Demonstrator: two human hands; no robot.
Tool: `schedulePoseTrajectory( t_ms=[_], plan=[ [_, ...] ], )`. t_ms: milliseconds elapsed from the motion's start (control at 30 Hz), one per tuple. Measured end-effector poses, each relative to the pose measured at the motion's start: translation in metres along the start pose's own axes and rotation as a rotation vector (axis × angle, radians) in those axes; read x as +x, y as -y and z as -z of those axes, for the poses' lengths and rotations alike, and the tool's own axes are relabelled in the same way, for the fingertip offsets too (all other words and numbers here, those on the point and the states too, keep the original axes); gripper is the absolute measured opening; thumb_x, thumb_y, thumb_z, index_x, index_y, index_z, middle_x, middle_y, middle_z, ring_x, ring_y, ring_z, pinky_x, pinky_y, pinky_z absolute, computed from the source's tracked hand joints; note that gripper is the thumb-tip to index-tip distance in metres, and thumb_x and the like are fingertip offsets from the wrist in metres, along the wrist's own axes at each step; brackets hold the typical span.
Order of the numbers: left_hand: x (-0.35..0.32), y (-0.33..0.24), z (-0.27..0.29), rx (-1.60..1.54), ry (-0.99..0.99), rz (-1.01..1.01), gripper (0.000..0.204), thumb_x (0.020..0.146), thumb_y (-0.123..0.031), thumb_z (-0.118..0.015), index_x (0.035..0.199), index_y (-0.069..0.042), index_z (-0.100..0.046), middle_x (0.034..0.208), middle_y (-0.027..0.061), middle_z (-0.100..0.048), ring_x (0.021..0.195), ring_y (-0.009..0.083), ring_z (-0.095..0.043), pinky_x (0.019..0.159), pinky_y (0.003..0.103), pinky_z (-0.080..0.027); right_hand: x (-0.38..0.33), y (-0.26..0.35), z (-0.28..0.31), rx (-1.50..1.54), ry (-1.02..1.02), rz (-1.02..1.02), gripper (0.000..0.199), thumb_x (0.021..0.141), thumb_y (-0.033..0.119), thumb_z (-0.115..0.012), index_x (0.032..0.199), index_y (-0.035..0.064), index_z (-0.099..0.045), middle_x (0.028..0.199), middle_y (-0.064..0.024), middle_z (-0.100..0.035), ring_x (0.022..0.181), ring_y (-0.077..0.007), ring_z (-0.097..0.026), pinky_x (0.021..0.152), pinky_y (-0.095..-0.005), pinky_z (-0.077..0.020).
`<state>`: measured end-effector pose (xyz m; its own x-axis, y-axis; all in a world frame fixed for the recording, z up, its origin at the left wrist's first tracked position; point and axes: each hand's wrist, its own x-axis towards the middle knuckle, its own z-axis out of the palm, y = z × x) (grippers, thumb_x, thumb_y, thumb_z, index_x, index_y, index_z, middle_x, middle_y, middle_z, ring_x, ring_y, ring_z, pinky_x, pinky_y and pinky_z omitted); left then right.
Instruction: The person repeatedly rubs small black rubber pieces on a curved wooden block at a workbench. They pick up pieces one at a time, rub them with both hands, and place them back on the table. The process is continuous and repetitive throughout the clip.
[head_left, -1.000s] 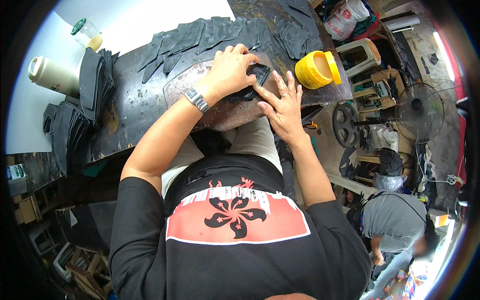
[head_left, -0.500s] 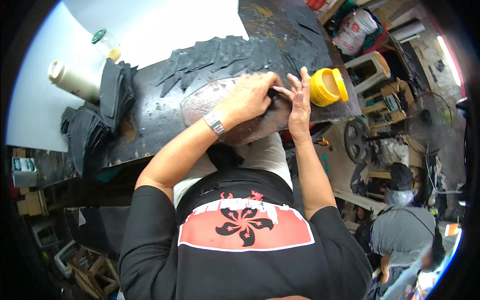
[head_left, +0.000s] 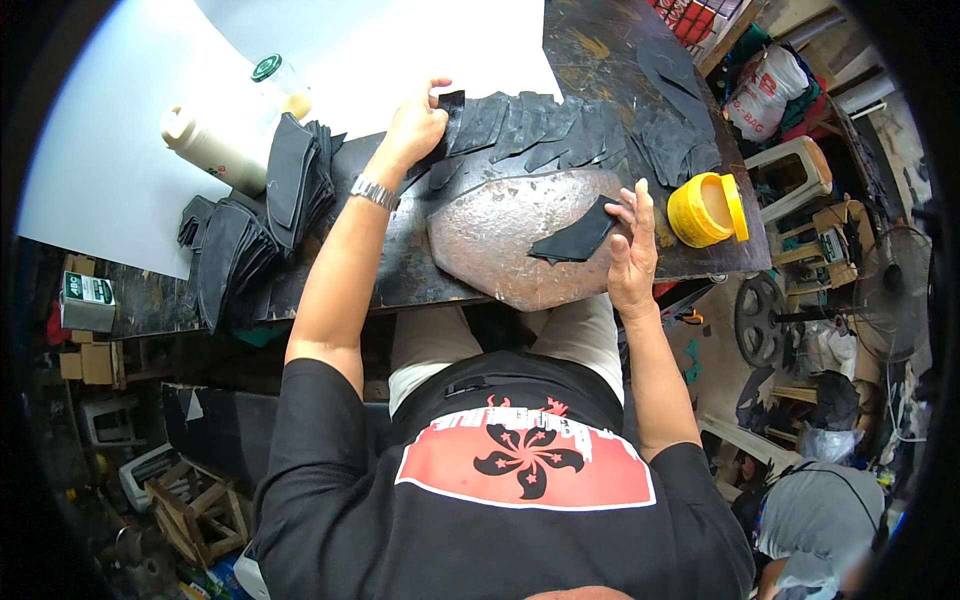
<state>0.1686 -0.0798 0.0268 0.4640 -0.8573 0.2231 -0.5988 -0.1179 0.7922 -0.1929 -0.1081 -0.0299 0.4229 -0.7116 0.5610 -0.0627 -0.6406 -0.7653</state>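
My left hand [head_left: 415, 128] reaches to the left end of a row of overlapping thin black pieces [head_left: 530, 120]. Its fingers are closed at the edge of a glossy black piece [head_left: 452, 108], which looks like leather or sheet material. My right hand [head_left: 632, 255] is open on the right, thumb and fingers apart, with fingertips at the corner of another black cut piece [head_left: 575, 240]. That piece lies flat on a worn brown slab [head_left: 480, 230]. Just right of this hand, an open yellow jar [head_left: 700, 212] of tan paste or glue rests on the table.
Stacks of black cut pieces [head_left: 300, 180] lie at the left of the dark table [head_left: 360, 275]. Behind them stand a cream bottle [head_left: 205, 150] and a glass jar [head_left: 285, 88] with a green lid. White sheeting [head_left: 420, 50] covers the back. A fan [head_left: 890, 290] stands at right; another person [head_left: 820, 510] is lower right.
My left hand has moved from the slab out to the left end of the row. My right hand stays by the slab, where a black piece is now uncovered. The view has shifted.
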Motion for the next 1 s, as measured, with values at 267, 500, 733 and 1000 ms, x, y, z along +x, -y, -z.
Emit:
schedulePoseTrajectory(
  t_ms=[267, 500, 733, 1000],
  plan=[
    [0.026, 0.035, -0.039, 0.105, -0.112, -0.151, 0.060, 0.080, 0.011, -0.045, 0.137, -0.005, -0.058, 0.119, 0.0266, -0.068, 0.114, 0.0380, -0.066, 0.102, 0.043, -0.050, 0.000, 0.001, -0.002, -0.004, -0.033, 0.012, 0.082, 0.103, 0.058, -0.054, 0.162, 0.0055, -0.032, 0.140, -0.0188, -0.053, 0.113, -0.0266, -0.062, 0.104, -0.0396, -0.0458],
    [0.016, 0.033, -0.051, -0.015, -0.173, -0.201, 0.065, 0.081, 0.012, -0.040, 0.142, -0.003, -0.053, 0.128, 0.0270, -0.063, 0.118, 0.0396, -0.063, 0.106, 0.044, -0.049, -0.001, -0.001, -0.002, 0.036, -0.039, -0.003, 0.083, 0.102, 0.058, -0.055, 0.162, 0.0062, -0.031, 0.141, -0.0186, -0.051, 0.114, -0.0256, -0.062, 0.102, -0.0380, -0.0488],
    [0.005, 0.005, -0.037, -0.094, -0.327, -0.178, 0.052, 0.091, -0.005, -0.064, 0.142, -0.009, -0.058, 0.134, 0.0158, -0.064, 0.127, 0.0258, -0.061, 0.107, 0.041, -0.047, 0.000, 0.000, -0.003, 0.031, -0.039, 0.005, 0.081, 0.103, 0.053, -0.058, 0.161, 0.0037, -0.031, 0.142, -0.0198, -0.050, 0.115, -0.0265, -0.063, 0.102, -0.0386, -0.0500],
    [-0.119, -0.061, -0.046, -0.113, 0.493, -0.485, 0.047, 0.078, -0.023, -0.086, 0.120, -0.007, -0.072, 0.129, 0.0125, -0.066, 0.121, 0.0303, -0.062, 0.106, 0.041, -0.049, 0.001, 0.000, -0.002, 0.118, -0.052, -0.033, 0.075, 0.105, 0.040, -0.060, 0.162, 0.0039, -0.028, 0.142, -0.0200, -0.050, 0.115, -0.0254, -0.064, 0.101, -0.0373, -0.0503]
  ],
)
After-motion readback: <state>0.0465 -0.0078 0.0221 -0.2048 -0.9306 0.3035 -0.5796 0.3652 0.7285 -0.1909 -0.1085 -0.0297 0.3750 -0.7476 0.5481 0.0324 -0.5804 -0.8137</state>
